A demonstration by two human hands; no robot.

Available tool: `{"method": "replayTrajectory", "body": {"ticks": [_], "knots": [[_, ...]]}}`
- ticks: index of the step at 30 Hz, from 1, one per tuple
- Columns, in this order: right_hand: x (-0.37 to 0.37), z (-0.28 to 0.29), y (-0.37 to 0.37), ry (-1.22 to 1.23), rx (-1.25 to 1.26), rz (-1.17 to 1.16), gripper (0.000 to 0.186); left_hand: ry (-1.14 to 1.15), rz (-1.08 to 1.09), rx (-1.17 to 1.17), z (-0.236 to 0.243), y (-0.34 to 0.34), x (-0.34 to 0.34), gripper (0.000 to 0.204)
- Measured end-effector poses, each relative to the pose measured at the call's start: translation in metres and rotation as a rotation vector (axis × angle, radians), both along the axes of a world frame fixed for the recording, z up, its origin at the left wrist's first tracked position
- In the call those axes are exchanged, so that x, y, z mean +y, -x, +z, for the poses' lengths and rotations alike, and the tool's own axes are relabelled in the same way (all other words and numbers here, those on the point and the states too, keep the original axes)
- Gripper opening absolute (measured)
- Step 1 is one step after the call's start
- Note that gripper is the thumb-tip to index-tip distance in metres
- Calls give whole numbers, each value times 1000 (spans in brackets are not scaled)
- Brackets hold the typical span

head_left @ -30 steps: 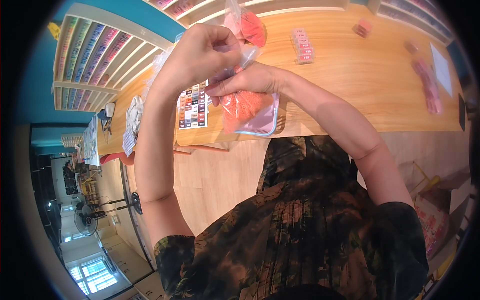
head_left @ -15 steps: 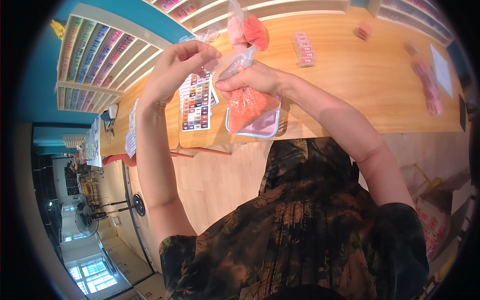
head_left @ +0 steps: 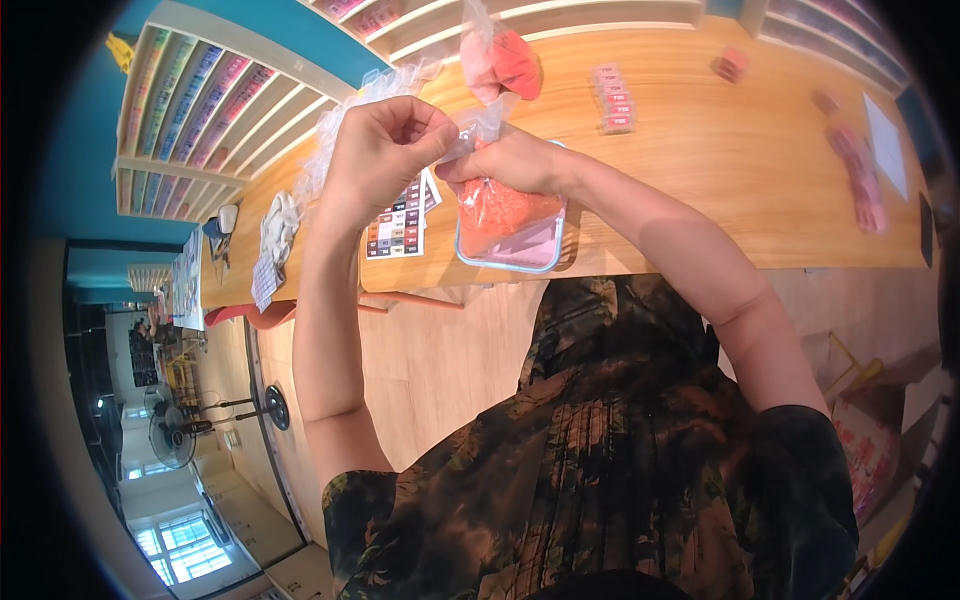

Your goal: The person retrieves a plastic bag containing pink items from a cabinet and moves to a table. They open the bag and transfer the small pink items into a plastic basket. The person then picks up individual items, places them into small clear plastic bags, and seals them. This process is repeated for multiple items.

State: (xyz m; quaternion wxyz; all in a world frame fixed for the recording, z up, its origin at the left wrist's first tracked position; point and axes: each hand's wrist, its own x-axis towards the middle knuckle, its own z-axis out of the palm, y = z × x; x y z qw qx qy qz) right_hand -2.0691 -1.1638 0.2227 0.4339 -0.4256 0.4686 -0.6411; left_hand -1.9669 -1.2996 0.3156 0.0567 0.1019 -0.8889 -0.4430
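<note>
My right hand [head_left: 510, 160] is wrapped round the gathered neck of a clear plastic bag of orange beads [head_left: 495, 210]. The bag hangs over a tray with a pale blue rim [head_left: 515, 268]. My left hand [head_left: 390, 150] is at the upper left of the bag, thumb and finger pinched on its clear plastic top [head_left: 470, 130]; the exact grip is small. Under and right of my left hand lie printed colour charts [head_left: 398, 235], partly hidden by it.
On the wooden table [head_left: 700, 200] are bags of pink and red beads [head_left: 510, 65], a row of small cases [head_left: 615, 100], pink containers [head_left: 855, 175], white paper [head_left: 885, 145] and a white cloth [head_left: 280, 230]. Shelves of coloured containers [head_left: 190, 105] stand behind. A fan [head_left: 175, 435] stands left.
My left hand has moved left and down from the bag top, then back rightward to its plastic. My right hand keeps its grip, shifted slightly right in view.
</note>
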Motion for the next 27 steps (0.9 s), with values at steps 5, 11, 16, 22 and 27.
{"method": "replayTrajectory", "body": {"ticks": [5,11,16,22,27], "knots": [[3,3,-4,33,24,-54,8,92,2,78,-5,-3,8,12],[-3,-10,3,64,24,-50,18,98,24,139,-12,-11,9,12],[0,-10,3,31,-6,-58,26,34,75,82,-8,-22,-2,10],[0,-7,0,-4,13,-67,25,49,73,130,-15,-22,-2,8],[1,-6,0,71,-21,-45,23,92,34,174,-14,-23,2,9]]}}
